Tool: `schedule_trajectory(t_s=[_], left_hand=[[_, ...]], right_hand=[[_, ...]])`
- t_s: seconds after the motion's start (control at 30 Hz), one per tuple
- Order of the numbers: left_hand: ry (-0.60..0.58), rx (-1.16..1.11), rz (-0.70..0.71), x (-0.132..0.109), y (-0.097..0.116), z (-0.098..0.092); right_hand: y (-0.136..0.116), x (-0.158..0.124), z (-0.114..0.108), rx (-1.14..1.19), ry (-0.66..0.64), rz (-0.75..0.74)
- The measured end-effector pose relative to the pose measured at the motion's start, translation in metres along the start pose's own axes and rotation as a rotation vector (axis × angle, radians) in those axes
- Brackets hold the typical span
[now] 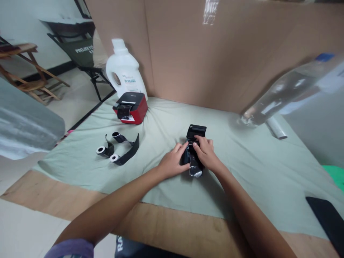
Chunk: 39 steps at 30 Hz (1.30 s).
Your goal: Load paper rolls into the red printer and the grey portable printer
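Observation:
In front of me on the cloth lies a small black handheld printer (185,154), its lid (197,131) flipped up on the far side. A glossy black paper strip (195,166) hangs out over its near end. My left hand (174,160) grips the printer's left side, fingertips at the upper edge and thumb lower down. My right hand (206,152) is bent over the right side, its thumb and index finger pressed on the black paper at the opening below the lid. The hand and paper hide most of the printer's inside.
A red and black label printer (138,107) stands at the back left before a white jug (126,70). Black paper rolls (109,152) lie left. To the right are a tilted clear bottle (285,93), a grey tube (276,128) and a dark flat object (326,216). Cardboard (193,53) walls the back.

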<state>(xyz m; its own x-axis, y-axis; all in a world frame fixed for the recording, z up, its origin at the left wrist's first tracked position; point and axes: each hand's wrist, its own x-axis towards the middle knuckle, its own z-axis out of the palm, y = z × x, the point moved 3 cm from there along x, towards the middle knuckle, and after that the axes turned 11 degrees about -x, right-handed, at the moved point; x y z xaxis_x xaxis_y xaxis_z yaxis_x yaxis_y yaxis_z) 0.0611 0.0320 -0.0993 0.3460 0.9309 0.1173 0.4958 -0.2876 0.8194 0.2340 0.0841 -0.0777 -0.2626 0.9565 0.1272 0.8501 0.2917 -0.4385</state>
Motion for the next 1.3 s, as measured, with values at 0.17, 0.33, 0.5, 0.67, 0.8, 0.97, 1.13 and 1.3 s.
schedule_trajectory(t_s=[0.17, 0.33, 0.5, 0.67, 0.8, 0.97, 1.13, 1.3], left_hand=[[0.034, 0.042, 0.066, -0.002, 0.001, 0.0], [0.075, 0.202, 0.414, -0.012, 0.013, 0.001], [0.072, 0.348, 0.648, -0.021, 0.021, 0.003], [0.019, 0.331, 0.761, -0.024, 0.018, 0.004], [-0.037, 0.303, 0.801, -0.024, 0.015, 0.007], [-0.081, 0.268, 0.784, -0.025, 0.015, 0.004], [-0.094, 0.223, 0.772, -0.024, 0.014, 0.0], [-0.096, 0.197, 0.723, -0.021, 0.01, 0.003]], right_hand=[[0.007, 0.004, 0.003, 0.024, 0.066, 0.016], [0.028, 0.025, -0.006, 0.277, 0.294, 0.108], [0.023, 0.03, -0.028, 0.394, 0.1, -0.044], [0.011, 0.014, -0.053, 0.225, -0.058, -0.231], [0.009, 0.006, -0.056, 0.136, -0.157, -0.249], [0.01, 0.003, -0.051, 0.09, -0.312, -0.229], [0.013, 0.004, -0.04, 0.034, -0.372, -0.123], [0.016, 0.007, -0.028, 0.05, -0.394, -0.107]])
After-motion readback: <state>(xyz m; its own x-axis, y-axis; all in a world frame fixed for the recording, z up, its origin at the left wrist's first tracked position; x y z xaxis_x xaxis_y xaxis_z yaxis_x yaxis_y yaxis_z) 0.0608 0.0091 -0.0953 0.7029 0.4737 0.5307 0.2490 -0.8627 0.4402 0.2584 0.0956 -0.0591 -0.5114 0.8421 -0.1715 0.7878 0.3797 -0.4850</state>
